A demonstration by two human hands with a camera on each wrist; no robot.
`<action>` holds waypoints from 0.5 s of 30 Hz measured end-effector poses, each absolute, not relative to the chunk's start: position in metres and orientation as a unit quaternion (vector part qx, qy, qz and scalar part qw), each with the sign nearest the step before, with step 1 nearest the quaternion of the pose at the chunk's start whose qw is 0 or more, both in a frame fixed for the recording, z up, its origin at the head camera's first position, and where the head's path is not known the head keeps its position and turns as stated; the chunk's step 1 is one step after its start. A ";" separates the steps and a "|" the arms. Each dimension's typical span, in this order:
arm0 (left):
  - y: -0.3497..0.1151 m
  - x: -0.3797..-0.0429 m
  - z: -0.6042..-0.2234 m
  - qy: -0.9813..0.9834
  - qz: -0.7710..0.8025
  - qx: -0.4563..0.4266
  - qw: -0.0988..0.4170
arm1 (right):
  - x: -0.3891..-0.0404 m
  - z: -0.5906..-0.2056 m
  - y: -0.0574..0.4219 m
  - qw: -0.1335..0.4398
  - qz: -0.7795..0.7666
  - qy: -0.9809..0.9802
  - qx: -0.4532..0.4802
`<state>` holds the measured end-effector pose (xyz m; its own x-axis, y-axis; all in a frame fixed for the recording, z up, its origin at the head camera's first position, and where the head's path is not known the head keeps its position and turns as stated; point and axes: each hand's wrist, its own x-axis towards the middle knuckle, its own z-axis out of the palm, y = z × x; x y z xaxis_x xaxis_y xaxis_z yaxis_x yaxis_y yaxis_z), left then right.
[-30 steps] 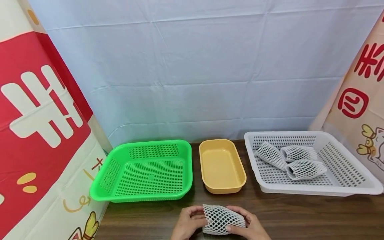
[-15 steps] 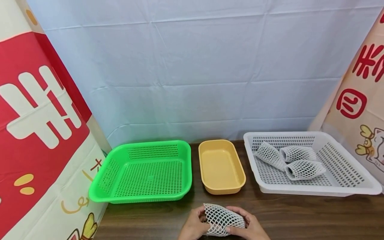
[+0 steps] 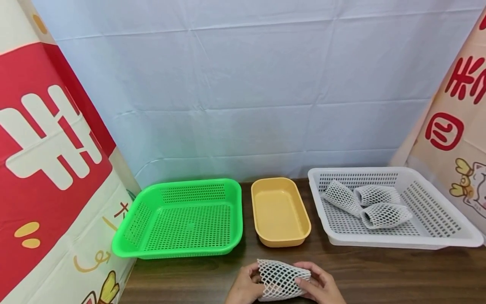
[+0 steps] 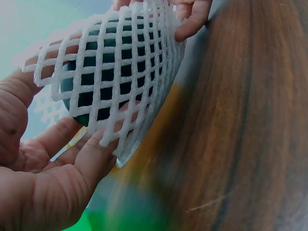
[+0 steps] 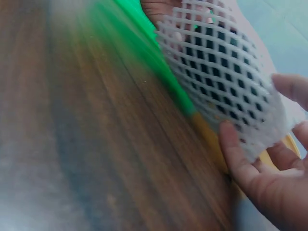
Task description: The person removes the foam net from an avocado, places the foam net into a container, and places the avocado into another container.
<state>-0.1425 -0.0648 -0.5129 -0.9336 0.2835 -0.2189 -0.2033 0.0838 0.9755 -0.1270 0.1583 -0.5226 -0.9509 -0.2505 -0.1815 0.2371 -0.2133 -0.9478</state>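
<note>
In the head view, a white foam net sleeve lies sideways between both hands at the table's near edge. Through its mesh shows a dark green, rounded thing, whose kind I cannot tell. My left hand holds the wide, open end, with fingers reaching inside the net and against the green thing in the left wrist view. At the narrower end, my right hand pinches the net between thumb and fingers. The right wrist view shows that thumb pressed on the mesh.
Behind the hands stand a green perforated basket on the left, a yellow tray in the middle and a white basket on the right. Three foam net sleeves lie in the white basket. Printed cloth bounds the sides.
My left hand has come to the right, closer round the net's open end. My right hand has shifted slightly right, its thumb now higher on the narrow end.
</note>
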 end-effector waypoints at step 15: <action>-0.069 -0.137 -0.505 0.673 0.713 0.021 0.195 | -0.126 -0.525 0.169 0.045 -0.721 0.686 0.088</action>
